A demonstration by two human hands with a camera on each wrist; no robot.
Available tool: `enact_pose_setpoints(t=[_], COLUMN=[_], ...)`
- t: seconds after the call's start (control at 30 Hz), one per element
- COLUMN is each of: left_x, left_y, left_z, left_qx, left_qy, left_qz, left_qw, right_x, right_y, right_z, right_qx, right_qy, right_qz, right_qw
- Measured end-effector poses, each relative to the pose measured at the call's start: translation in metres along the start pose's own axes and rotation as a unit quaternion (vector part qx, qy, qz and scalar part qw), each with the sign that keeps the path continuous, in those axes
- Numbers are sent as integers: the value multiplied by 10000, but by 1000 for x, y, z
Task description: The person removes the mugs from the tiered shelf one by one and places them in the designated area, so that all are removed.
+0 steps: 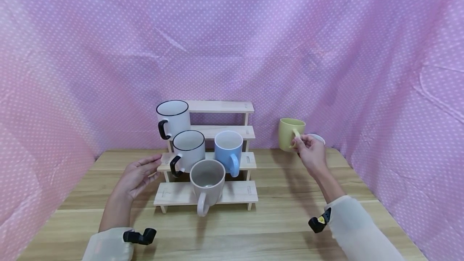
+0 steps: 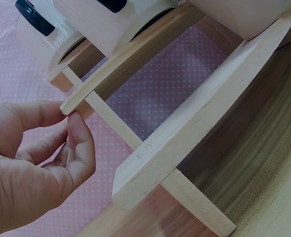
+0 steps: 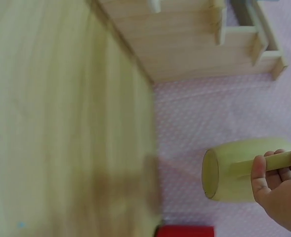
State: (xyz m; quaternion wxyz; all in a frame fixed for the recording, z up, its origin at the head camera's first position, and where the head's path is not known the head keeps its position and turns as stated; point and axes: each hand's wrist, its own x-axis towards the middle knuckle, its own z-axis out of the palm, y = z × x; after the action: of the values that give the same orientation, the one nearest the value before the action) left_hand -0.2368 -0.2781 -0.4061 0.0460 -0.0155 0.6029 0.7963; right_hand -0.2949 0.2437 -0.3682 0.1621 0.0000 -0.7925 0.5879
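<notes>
1. The left hand [image 1: 139, 175] pinches the end of a step on the wooden stand [image 1: 174, 192].
2. A high white mug [image 1: 177, 122] and a low white mug [image 1: 189, 157], both with black handles, sit on the stand's left side.
3. The grey mug [image 1: 207, 182] sits on the bottom step and hides a bit of the blue mug [image 1: 225, 152] behind it.
4. The yellow mug [image 1: 287, 136] is right of the stand, held up near the dotted cloth [image 1: 290, 51].
5. The right hand [image 1: 312, 152] pinches its handle and blocks most of a white-rimmed cup [image 1: 318, 138].

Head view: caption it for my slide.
Left grip pinches a stepped wooden rack holding four mugs; right grip holds a yellow mug by its handle.
</notes>
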Motion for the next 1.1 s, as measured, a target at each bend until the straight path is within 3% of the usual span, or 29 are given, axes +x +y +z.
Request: enact_pose_setpoints(t=[0.47, 1.1], left_x=[1, 2], left_y=[-1, -2], left_z=[0, -1], left_qx=[125, 67], left_qy=[5, -20], left_qz=[7, 12], left_qw=[9999, 10000], right_x=[-1, -1], right_y=[47, 72], right_z=[3, 0], right_qx=[258, 874], right_qy=[-57, -196], right_qz=[301, 454], right_qw=[9992, 9949])
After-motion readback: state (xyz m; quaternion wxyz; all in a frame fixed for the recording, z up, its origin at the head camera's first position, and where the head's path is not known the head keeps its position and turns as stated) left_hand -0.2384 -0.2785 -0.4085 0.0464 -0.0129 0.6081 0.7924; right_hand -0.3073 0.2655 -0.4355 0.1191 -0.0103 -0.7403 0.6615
